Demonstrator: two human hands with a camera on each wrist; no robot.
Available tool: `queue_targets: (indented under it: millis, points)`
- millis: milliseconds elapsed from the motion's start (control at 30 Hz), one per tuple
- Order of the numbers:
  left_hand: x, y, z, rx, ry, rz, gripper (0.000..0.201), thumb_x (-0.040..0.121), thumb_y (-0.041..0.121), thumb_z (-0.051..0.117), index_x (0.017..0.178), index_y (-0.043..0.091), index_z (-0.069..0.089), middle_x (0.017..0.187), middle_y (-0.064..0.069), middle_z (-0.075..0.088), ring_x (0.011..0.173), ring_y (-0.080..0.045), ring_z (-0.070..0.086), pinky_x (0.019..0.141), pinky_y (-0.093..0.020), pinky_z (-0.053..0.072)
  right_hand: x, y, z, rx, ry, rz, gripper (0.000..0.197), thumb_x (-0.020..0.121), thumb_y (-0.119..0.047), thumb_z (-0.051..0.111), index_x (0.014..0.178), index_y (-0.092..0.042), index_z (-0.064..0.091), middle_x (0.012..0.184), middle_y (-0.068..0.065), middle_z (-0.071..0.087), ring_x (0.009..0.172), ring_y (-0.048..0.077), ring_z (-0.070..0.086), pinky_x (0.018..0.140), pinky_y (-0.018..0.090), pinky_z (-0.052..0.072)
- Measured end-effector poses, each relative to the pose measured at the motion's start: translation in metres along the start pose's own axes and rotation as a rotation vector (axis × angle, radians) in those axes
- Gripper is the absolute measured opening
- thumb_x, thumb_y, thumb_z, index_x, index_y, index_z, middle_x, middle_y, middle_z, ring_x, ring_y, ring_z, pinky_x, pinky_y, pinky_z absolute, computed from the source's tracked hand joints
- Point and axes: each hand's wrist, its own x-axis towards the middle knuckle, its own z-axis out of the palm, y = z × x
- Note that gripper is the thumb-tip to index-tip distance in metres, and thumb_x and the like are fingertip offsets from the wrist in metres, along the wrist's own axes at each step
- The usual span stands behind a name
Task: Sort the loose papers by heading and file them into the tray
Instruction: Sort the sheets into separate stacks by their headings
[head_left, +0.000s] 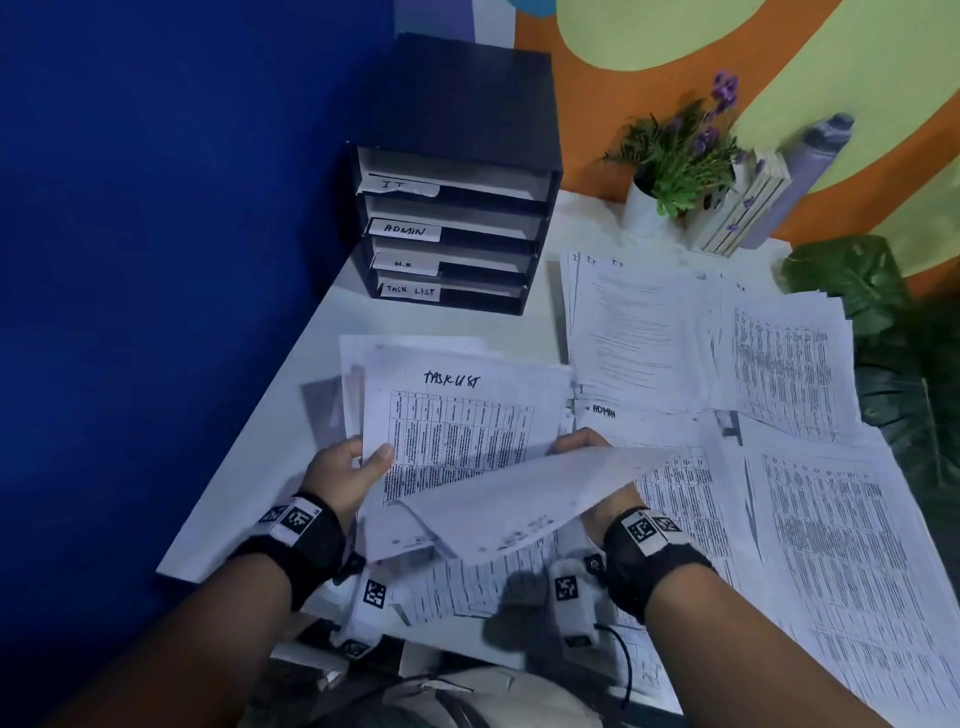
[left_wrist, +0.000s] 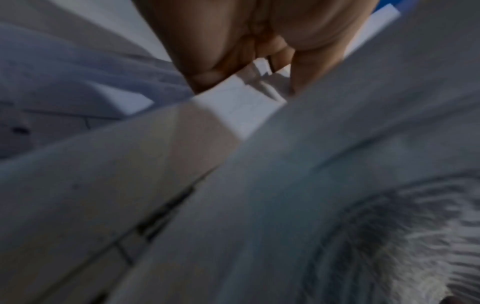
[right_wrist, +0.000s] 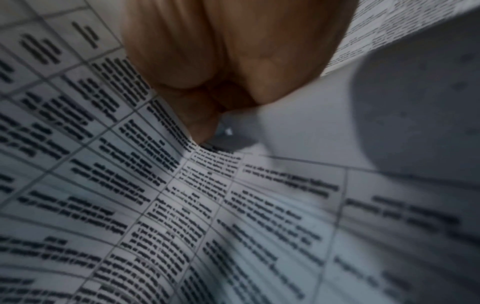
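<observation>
a: from the head view, how far along is the sorting?

b: partway, i'd judge. the left hand (head_left: 347, 470) grips a stack of sheets (head_left: 457, 431) with "task list" written on top, thumb pressed on its face. the right hand (head_left: 597, 467) pinches one curled sheet (head_left: 524, 499) lifted off that stack. on the counter (head_left: 249, 478) lie fanned piles, one headed "it" (head_left: 623, 322), one "admin" (head_left: 670, 431).

a: and the tray?

b: the black tray (head_left: 457, 171) stands at the back left, slots labelled it, admin, h.r, task list. pale edges show in the slots, but i cannot tell whether they are filed papers. filing mostly looks left to do.

a: left wrist view?

b: blurred. the fingers (left_wrist: 207, 67) curl against paper edges, so that hand is clamped on its stack.

a: right wrist?

b: the fingers (right_wrist: 197, 115) close on a bent page of printed table (right_wrist: 182, 205); clamped on the sheet.
</observation>
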Motion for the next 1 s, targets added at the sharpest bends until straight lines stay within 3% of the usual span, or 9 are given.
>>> queue_targets:
  millis: [67, 133, 267, 500, 600, 700, 800, 900, 1000]
  points:
    - [0.0, 0.003, 0.0, -0.036, 0.024, 0.004, 0.012, 0.085, 0.021, 0.073, 0.095, 0.015, 0.07, 0.087, 0.006, 0.071, 0.079, -0.01, 0.067, 0.061, -0.013, 0.049, 0.0, 0.0, 0.0, -0.125, 0.013, -0.02, 0.027, 0.088, 0.006, 0.051, 0.078, -0.015, 0.065, 0.085, 0.012, 0.069, 0.076, 0.024, 0.059, 0.073, 0.041, 0.051]
    - [0.002, 0.005, 0.001, -0.104, 0.082, -0.045, 0.01, 0.08, 0.01, 0.077, 0.087, 0.014, 0.071, 0.079, 0.004, 0.071, 0.066, -0.009, 0.066, 0.053, -0.016, 0.049, 0.001, 0.002, -0.002, -0.218, 0.02, -0.027, 0.022, 0.087, 0.007, 0.057, 0.085, -0.013, 0.065, 0.088, 0.013, 0.068, 0.082, 0.027, 0.059, 0.08, 0.046, 0.052]
    - [0.007, 0.001, -0.002, -0.079, 0.175, -0.052, 0.025, 0.09, 0.009, 0.06, 0.075, 0.027, 0.069, 0.08, 0.005, 0.069, 0.081, -0.024, 0.065, 0.077, -0.028, 0.051, -0.002, 0.008, -0.006, -0.138, 0.069, 0.031, 0.02, 0.092, -0.002, 0.058, 0.099, -0.015, 0.07, 0.085, 0.007, 0.066, 0.077, 0.021, 0.054, 0.077, 0.039, 0.048]
    - [0.0, 0.004, 0.0, 0.011, 0.199, 0.013, 0.015, 0.09, -0.001, 0.059, 0.081, 0.012, 0.06, 0.068, 0.006, 0.056, 0.062, -0.018, 0.049, 0.059, -0.022, 0.036, 0.002, 0.011, -0.008, -0.058, 0.068, 0.01, 0.019, 0.091, 0.005, 0.056, 0.104, -0.005, 0.066, 0.083, 0.0, 0.068, 0.072, 0.011, 0.058, 0.067, 0.024, 0.049]
    - [-0.002, 0.008, 0.002, -0.055, 0.138, -0.012, 0.034, 0.086, -0.009, 0.057, 0.08, 0.023, 0.069, 0.08, 0.006, 0.07, 0.076, -0.016, 0.065, 0.08, -0.026, 0.051, 0.003, 0.009, -0.004, -0.034, 0.098, -0.029, 0.018, 0.09, 0.005, 0.058, 0.101, -0.008, 0.064, 0.08, -0.001, 0.065, 0.075, 0.017, 0.055, 0.07, 0.033, 0.048]
    - [-0.006, 0.02, 0.006, -0.135, 0.067, -0.004, 0.021, 0.097, 0.021, 0.055, 0.084, 0.021, 0.072, 0.095, 0.0, 0.073, 0.097, -0.029, 0.067, 0.094, -0.042, 0.05, 0.007, 0.004, 0.002, 0.003, 0.182, -0.083, 0.03, 0.09, 0.004, 0.058, 0.106, -0.02, 0.054, 0.097, 0.006, 0.068, 0.082, 0.023, 0.059, 0.079, 0.043, 0.049]
    - [-0.01, 0.035, 0.012, -0.132, 0.035, -0.057, 0.058, 0.09, 0.067, 0.039, 0.106, 0.018, 0.066, 0.108, -0.004, 0.068, 0.104, -0.029, 0.063, 0.1, -0.043, 0.046, 0.009, -0.001, 0.002, 0.007, 0.225, -0.124, 0.038, 0.09, 0.001, 0.058, 0.114, -0.028, 0.051, 0.102, 0.009, 0.069, 0.081, 0.026, 0.061, 0.079, 0.045, 0.052]
    - [-0.012, 0.045, 0.021, -0.005, 0.037, 0.117, 0.031, 0.093, 0.04, 0.056, 0.105, 0.013, 0.066, 0.101, -0.008, 0.068, 0.102, -0.031, 0.063, 0.089, -0.037, 0.049, 0.003, -0.01, 0.002, -0.072, 0.114, -0.154, 0.034, 0.093, -0.01, 0.057, 0.123, -0.024, 0.053, 0.108, 0.008, 0.067, 0.088, 0.025, 0.064, 0.078, 0.044, 0.055]
    - [-0.01, 0.052, 0.031, 0.097, 0.056, 0.186, 0.013, 0.098, 0.019, 0.05, 0.104, 0.019, 0.062, 0.104, -0.005, 0.066, 0.1, -0.025, 0.06, 0.086, -0.031, 0.044, -0.003, -0.017, -0.003, -0.067, 0.014, -0.152, 0.038, 0.096, -0.006, 0.054, 0.131, -0.018, 0.046, 0.117, 0.005, 0.062, 0.101, 0.016, 0.062, 0.089, 0.03, 0.051]
